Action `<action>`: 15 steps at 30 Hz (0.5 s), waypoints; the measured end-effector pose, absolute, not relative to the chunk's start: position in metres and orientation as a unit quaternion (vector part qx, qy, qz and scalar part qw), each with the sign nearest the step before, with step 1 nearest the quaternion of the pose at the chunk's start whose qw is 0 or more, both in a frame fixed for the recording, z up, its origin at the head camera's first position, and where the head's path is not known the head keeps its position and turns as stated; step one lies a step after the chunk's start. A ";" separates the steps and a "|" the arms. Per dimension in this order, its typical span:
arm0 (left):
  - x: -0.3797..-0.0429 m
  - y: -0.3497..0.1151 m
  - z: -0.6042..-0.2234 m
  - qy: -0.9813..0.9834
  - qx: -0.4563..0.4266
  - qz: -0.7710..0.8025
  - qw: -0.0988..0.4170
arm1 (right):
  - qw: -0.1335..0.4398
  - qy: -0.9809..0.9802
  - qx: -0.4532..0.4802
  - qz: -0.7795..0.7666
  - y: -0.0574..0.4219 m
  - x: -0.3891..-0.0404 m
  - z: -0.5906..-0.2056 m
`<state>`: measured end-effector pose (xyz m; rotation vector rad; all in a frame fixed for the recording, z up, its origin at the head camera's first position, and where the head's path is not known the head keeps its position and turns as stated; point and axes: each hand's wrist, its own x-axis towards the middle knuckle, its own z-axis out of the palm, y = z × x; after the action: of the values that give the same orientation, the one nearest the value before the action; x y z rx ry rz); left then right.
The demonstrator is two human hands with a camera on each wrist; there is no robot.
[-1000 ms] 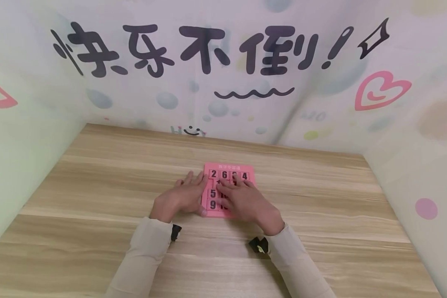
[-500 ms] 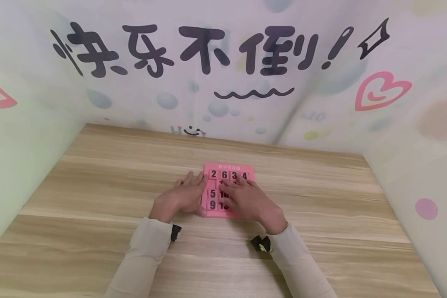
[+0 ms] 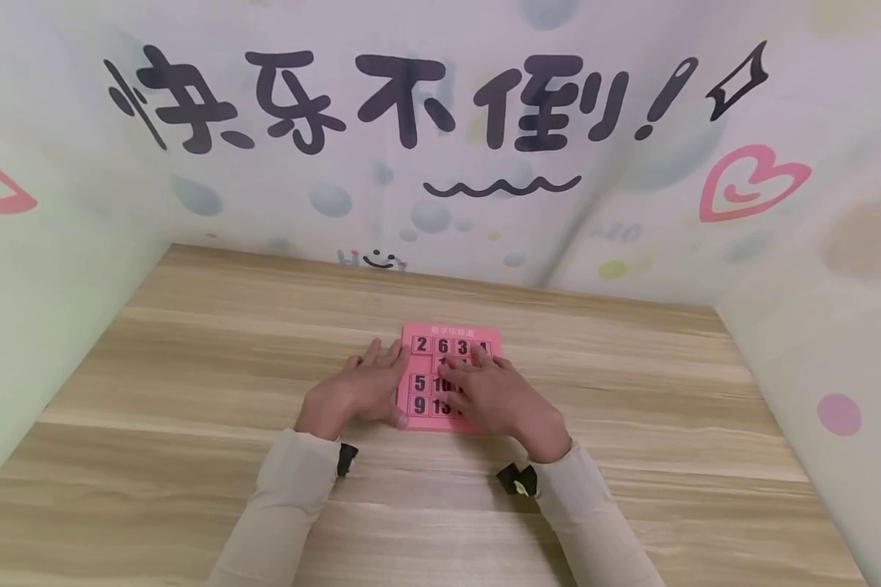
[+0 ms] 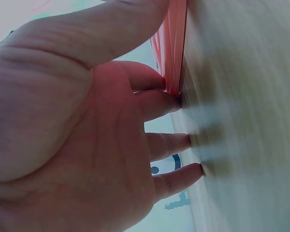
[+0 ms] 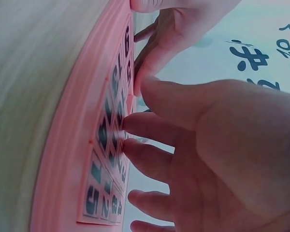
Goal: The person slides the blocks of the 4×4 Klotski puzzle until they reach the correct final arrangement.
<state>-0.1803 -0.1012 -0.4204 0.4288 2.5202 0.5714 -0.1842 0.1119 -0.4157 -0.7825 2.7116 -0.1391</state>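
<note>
A pink number sliding puzzle [image 3: 417, 329] lies flat on the wooden table. Bare pink shows at the left end of its second row, beside the 1 tile [image 3: 442, 363]. My left hand [image 3: 367, 387] rests along the puzzle's left edge, thumb at the near corner. In the left wrist view its fingers [image 4: 166, 145] extend straight, some tips down on the table. My right hand [image 3: 495, 395] lies over the right part, hiding several tiles. Fingertips of that hand [image 5: 152, 123] touch the tiles in the right wrist view, its thumb held above them.
The wooden table [image 3: 191, 440] surrounds the puzzle. A printed cloth wall [image 3: 264, 204] with dark lettering stands behind it, and side walls rise left and right. Small black objects [image 3: 517, 479] sit at both wrists.
My right hand has shifted slightly right, and the 1 tile has slid right with it. The bare gap at that row's left end has widened. My left hand stays put.
</note>
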 end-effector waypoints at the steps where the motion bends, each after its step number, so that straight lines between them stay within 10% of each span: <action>1: -0.180 -0.101 -0.420 0.930 0.158 0.211 0.258 | 0.158 0.948 -0.272 -0.051 0.112 -0.184 -0.415; 15: -0.180 -0.102 -0.416 0.926 0.157 0.218 0.265 | 0.164 0.940 -0.293 -0.060 0.112 -0.182 -0.412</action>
<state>-0.1800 -0.1017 -0.4163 0.4243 2.5015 0.5890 -0.1821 0.1122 -0.4117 -0.8361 2.6801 -0.1712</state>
